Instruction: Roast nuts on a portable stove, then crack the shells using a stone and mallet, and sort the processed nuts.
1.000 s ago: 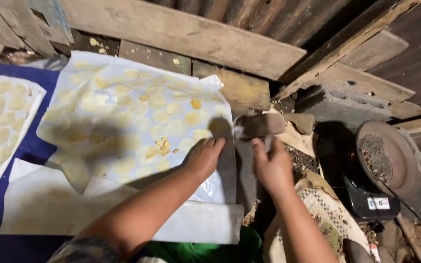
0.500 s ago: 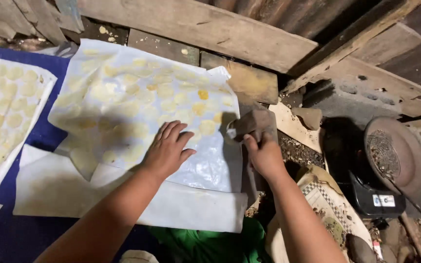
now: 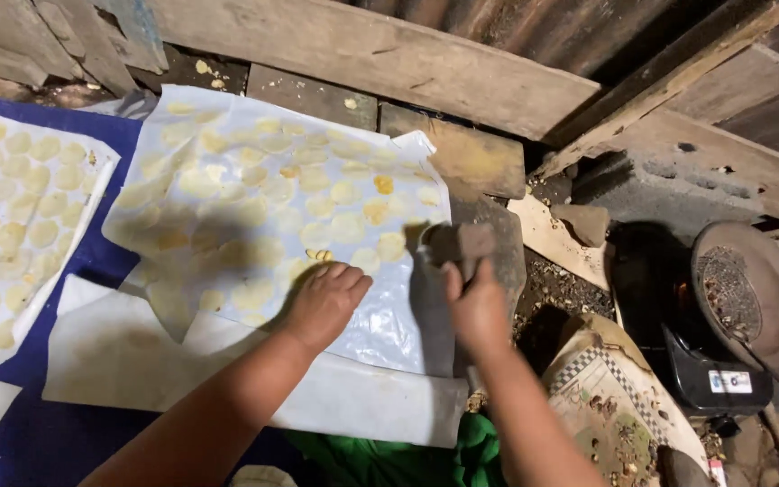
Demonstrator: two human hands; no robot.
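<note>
A clear plastic sheet point(image 3: 227, 162) covered with many pale yellow round discs lies on the floor over white sheets. My left hand point(image 3: 325, 302) rests on its near edge with fingers curled, pressing the plastic and several discs. My right hand point(image 3: 472, 302) grips a brown block-shaped stone point(image 3: 460, 242) held over the sheet's right edge, above a flat dark slab point(image 3: 498, 234).
A second sheet of discs point(image 3: 11, 216) lies at the left on blue cloth point(image 3: 65, 442). Wooden planks point(image 3: 380, 54) run along the back. A round pan of embers point(image 3: 741, 289), a black box point(image 3: 719, 383), a checkered bag point(image 3: 606, 397) and green cloth point(image 3: 389, 455) lie at the right and front.
My left hand slid left along the sheet, then curled its fingers. My right hand keeps hold of the stone and has lowered it toward the slab.
</note>
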